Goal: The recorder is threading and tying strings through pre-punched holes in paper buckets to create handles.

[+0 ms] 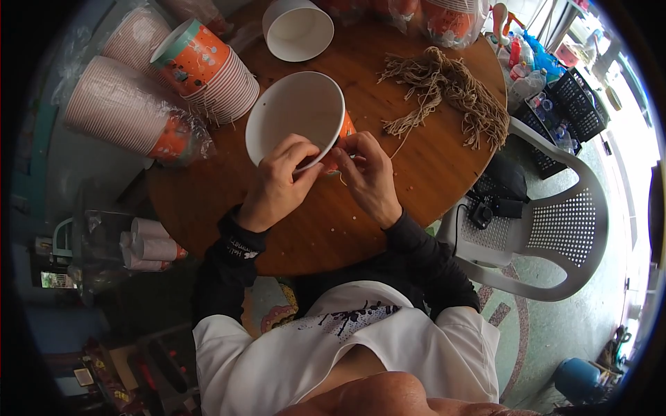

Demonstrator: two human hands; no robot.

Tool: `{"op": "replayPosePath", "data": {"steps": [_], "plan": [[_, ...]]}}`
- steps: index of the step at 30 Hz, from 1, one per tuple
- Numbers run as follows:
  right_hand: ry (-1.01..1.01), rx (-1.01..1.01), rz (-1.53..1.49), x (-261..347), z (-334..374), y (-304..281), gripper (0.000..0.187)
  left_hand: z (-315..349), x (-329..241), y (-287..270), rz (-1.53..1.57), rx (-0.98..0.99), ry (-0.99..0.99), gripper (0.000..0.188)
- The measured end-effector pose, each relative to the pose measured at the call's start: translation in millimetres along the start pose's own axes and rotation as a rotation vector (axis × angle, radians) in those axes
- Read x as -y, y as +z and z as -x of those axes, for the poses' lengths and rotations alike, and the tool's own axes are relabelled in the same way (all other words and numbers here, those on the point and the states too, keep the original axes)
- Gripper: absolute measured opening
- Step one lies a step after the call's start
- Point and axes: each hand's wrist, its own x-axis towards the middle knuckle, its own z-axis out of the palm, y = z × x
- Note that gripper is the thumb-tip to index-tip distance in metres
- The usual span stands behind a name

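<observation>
Paper tub point(295, 114) above round wooden table point(437, 170), chair point(565, 229) alongside

Room across near tabletop point(333, 236) — tub point(293, 111) beyond

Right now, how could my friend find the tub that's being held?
Start at the brown table. Right of the stack of tubs, one tub shows its white inside. A second tub sits beyond it, but only this one has the left hand on its rim, the right hand close by.
</observation>
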Motion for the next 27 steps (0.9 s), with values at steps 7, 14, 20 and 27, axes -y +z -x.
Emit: {"op": "replayPosePath", "data": {"steps": [7, 14, 20, 27], "plan": [[0.041, -0.045, -0.008, -8, -1, -1, 0.011, -9, 7, 1, 0.059, -0.003, -0.008, 0.010], [-0.010, -0.082, -0.044, -16, -11, -1, 0.010, -16, 13, 6, 0.093, -0.039, 0.051, 0.008], [-0.002, -0.093, -0.001, -18, -13, -4, 0.011, -20, 7, 2, 0.098, 0.003, 0.113, 0.006], [0.007, -0.077, -0.007, -21, -17, -5, 0.012, -32, 19, 4, 0.221, 0.004, -0.042, 0.013]]}}
